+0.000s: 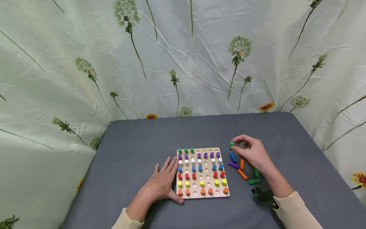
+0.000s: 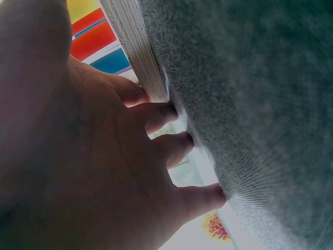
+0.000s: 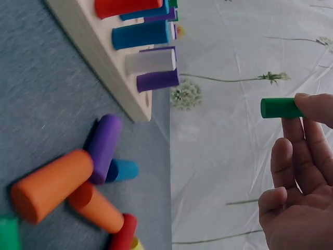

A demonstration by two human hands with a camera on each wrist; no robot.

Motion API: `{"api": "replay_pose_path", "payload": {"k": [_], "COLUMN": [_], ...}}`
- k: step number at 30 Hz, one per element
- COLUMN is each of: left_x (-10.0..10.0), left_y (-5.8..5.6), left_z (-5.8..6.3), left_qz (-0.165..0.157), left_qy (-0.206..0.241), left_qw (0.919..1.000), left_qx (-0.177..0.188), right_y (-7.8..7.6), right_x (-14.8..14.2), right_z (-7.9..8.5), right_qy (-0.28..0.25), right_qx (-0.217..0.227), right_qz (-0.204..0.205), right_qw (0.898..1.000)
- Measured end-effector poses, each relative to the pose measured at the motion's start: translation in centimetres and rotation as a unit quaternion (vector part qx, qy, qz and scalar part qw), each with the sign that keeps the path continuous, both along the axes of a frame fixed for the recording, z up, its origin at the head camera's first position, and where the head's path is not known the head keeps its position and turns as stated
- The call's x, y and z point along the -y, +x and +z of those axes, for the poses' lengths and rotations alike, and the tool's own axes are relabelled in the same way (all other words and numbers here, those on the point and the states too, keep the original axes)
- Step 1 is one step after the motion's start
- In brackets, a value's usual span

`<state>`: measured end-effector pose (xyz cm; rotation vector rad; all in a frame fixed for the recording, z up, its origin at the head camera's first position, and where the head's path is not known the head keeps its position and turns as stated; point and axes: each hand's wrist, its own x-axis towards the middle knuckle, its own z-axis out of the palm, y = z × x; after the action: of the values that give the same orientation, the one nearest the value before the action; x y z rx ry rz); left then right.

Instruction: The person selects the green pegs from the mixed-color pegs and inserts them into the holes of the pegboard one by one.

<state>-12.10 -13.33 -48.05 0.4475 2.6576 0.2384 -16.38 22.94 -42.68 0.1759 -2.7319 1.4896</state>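
Note:
A green peg (image 3: pixel 280 108) is pinched between thumb and fingers of my right hand (image 1: pixel 251 153), held above the table just right of the board. My left hand (image 1: pixel 161 183) lies with straight, spread fingers against the left edge of the wooden pegboard (image 1: pixel 201 195); its thumb reaches along the front edge. Rows of pegs stand upright in the board: green (image 1: pixel 186 150), purple, white, blue, red, yellow and orange from back to front. Each row has some bare holes. In the left wrist view, the fingertips touch the cloth beside the board's side.
Loose pegs lie right of the board: a blue peg (image 1: pixel 233 156), a purple peg (image 1: pixel 233 165), orange pegs (image 1: pixel 242 174), green pegs (image 1: pixel 254 181), plus red and yellow ones partly hidden by my right hand. Grey cloth (image 1: pixel 137 136) covers the table; a floral curtain (image 1: pixel 183 57) hangs behind.

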Motion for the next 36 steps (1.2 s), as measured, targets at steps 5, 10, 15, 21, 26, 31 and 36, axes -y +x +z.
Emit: {"api": "replay_pose_path", "payload": {"k": [5,10,15,21,26,31,36], "left_x": [0.0,0.0,0.1,0.0,0.0,0.0,0.0], "left_y": [-0.1,-0.2,-0.1,0.0,0.0,0.0,0.0], "left_z": [-0.1,-0.1,-0.1,-0.1,-0.1,0.0,-0.1], "left_qz": [-0.002,-0.004,-0.001,-0.004,-0.003,-0.003,-0.004], "left_qy": [-0.002,-0.007,-0.01,-0.01,-0.011,-0.013,-0.015], "left_qw": [1.0,1.0,0.9999,0.9999,0.9999,0.9999,0.9999], "left_qx": [-0.004,-0.004,-0.003,0.001,-0.001,-0.002,-0.001], "right_y": [-0.7,-1.6,-2.4,-3.3,-3.9,-4.6,-5.2], "right_x": [0.8,2.0,3.6,5.1,6.0,7.0,8.0], "right_z": [0.3,0.0,-0.7,-1.5,-1.8,-2.1,-2.5], "right_qy": [-0.002,-0.015,-0.026,-0.029,-0.034,-0.029,-0.016], "right_qx": [-0.002,-0.002,0.001,0.005,0.013,0.025,0.034], "right_qz": [0.002,0.019,0.041,0.06,0.08,0.099,0.116], "right_qw": [1.0,1.0,0.999,0.998,0.996,0.994,0.992]}}
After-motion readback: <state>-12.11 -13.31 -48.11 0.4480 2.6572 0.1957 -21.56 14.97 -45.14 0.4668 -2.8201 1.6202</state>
